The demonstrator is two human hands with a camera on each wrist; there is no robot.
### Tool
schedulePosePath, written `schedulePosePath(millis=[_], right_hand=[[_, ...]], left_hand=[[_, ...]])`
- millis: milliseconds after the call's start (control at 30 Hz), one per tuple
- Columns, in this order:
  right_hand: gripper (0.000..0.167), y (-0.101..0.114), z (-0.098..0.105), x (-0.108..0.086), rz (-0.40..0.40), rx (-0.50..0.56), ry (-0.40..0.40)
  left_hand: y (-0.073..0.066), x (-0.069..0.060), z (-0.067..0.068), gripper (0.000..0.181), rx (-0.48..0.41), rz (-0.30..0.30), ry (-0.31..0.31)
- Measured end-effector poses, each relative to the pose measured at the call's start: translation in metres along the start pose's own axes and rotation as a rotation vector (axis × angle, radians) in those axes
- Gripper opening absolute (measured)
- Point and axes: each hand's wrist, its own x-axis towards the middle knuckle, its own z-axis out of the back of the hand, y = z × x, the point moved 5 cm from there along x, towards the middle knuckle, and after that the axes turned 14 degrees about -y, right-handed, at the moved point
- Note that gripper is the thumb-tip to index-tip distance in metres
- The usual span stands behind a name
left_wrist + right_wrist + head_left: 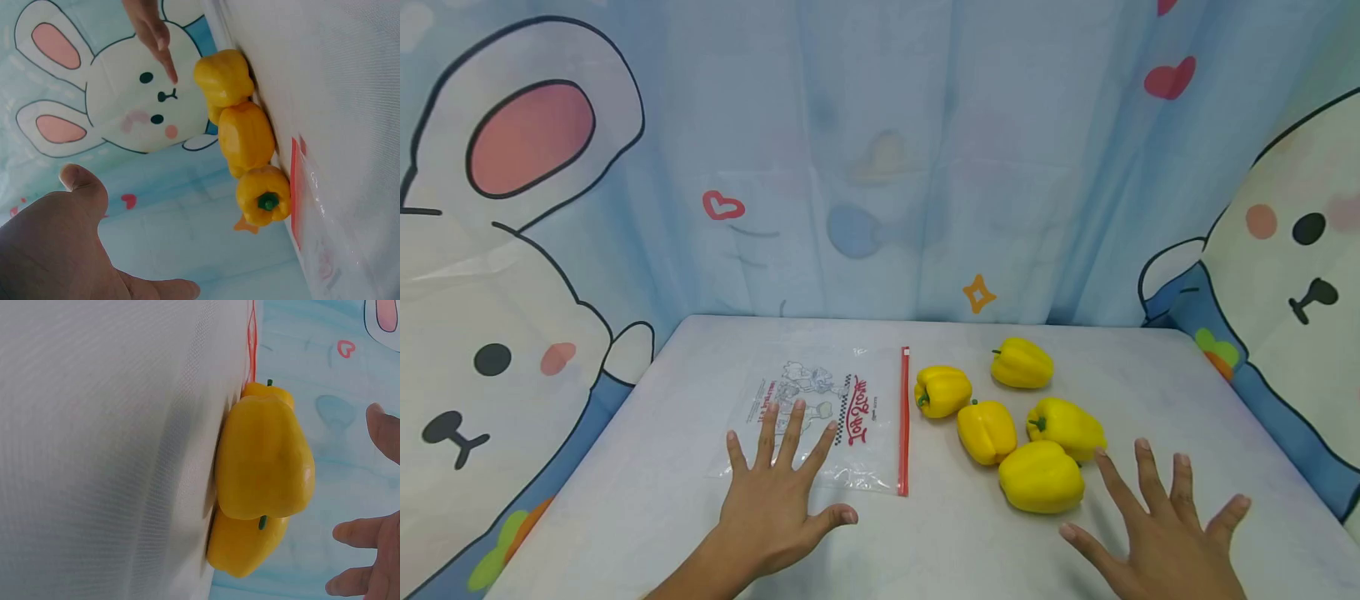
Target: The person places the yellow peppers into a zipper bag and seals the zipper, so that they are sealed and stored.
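Note:
My left hand [775, 504] is spread with straight fingers in front of a clear plastic zip bag [868, 467], its fingertips overlapping the bag's near part in the head view. The bag lies flat, with red print and a red zip strip along its right side. My right hand [1168, 533], fingers also spread, hovers at the lower right and holds nothing. Several yellow bell peppers lie between bag and right hand; the nearest bell pepper [1041, 477] is just left of that hand. In the left wrist view, one bell pepper [264, 195] shows its green stem.
A white-covered table [940, 550] carries everything. Behind it hangs a light blue curtain [880, 100] with hearts and cartoon rabbits, continuing along both sides. The farthest bell pepper [1022, 363] sits near the table's back edge.

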Motion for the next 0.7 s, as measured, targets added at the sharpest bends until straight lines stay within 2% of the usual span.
schedulePosePath(millis=[300, 400, 467, 567, 633, 700], right_hand=[[0.118, 0.001, 0.002, 0.001, 0.018, 0.011, 0.010], [0.117, 0.007, 0.006, 0.000, 0.035, 0.026, 0.021], [0.115, 0.015, 0.011, -0.001, 0.062, 0.063, 0.018], [0.101, 0.035, 0.023, -0.006, 0.115, 0.152, 0.004], [0.084, 0.052, 0.034, -0.009, 0.131, 0.230, -0.006], [0.063, 0.070, 0.043, -0.013, 0.131, 0.316, 0.004]], left_hand=[[-0.002, 0.001, -0.001, 0.092, -0.001, 0.003, -0.004], [-0.004, 0.002, -0.002, 0.091, -0.003, 0.000, 0.000], [-0.006, 0.005, -0.002, 0.088, -0.026, -0.008, -0.022], [-0.011, 0.015, 0.000, 0.077, -0.097, -0.038, -0.092], [-0.015, 0.024, 0.001, 0.063, -0.164, -0.050, -0.137], [-0.019, 0.035, -0.003, 0.049, -0.243, -0.043, -0.144]])
